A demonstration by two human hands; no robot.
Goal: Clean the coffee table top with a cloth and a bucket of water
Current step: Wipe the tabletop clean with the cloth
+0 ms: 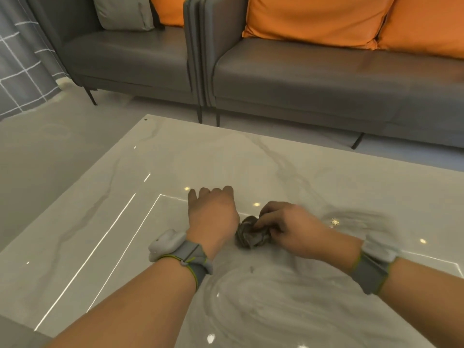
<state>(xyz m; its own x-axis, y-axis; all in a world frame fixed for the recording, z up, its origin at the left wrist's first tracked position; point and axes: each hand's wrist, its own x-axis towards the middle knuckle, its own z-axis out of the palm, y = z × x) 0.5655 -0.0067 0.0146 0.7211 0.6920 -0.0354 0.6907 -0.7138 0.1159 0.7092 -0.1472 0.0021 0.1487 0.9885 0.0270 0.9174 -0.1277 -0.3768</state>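
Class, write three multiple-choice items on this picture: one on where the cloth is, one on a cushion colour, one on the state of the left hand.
1. Where is the cloth?
A. On the sofa
B. On the coffee table
C. On the floor

2. What colour are the big cushions?
A. Orange
B. Blue
C. Green

3. How is the left hand?
A. Gripping the cloth
B. Raised off the table
C. Open, palm down on the table

Answers: B, it lies bunched on the marble top under the right hand; A, orange against the grey sofa; C, its fingers are spread on the top, beside the cloth.
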